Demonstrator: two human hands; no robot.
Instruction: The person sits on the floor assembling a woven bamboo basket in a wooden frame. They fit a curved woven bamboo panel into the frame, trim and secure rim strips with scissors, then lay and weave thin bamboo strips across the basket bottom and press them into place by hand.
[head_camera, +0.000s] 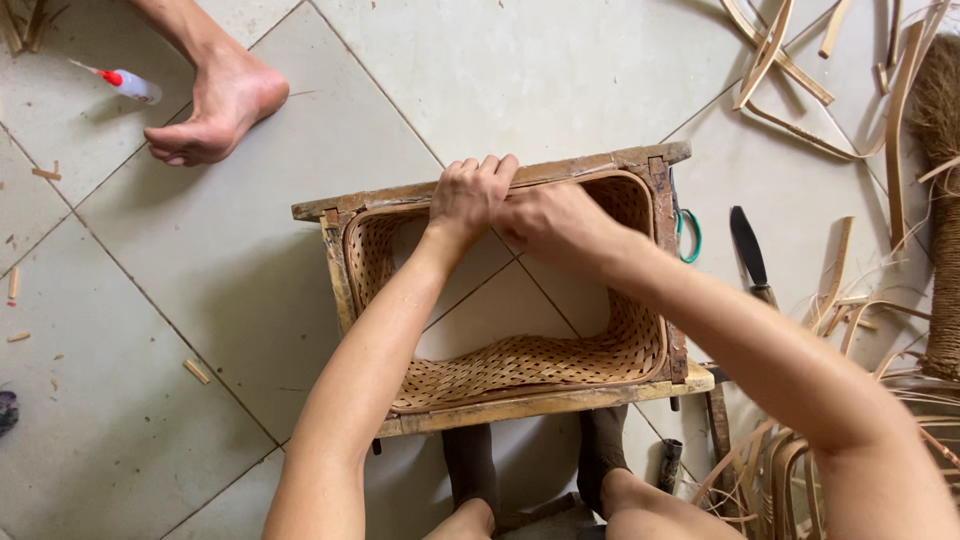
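A rectangular wooden frame (540, 404) lies on the tiled floor with a woven bamboo lining (520, 362) fitted inside it; the middle is open to the floor. My left hand (468, 194) grips the far rail of the frame, fingers curled over its top edge. My right hand (548, 222) is closed right beside it, pressed against the inner rim of the weave at the same rail. What the right hand pinches is hidden.
Another person's bare foot (215, 108) rests at the upper left near a small glue bottle (128, 84). A dark-bladed knife (750, 252) and a green-handled tool (690, 236) lie right of the frame. Bamboo strips (790, 70) are scattered at the right.
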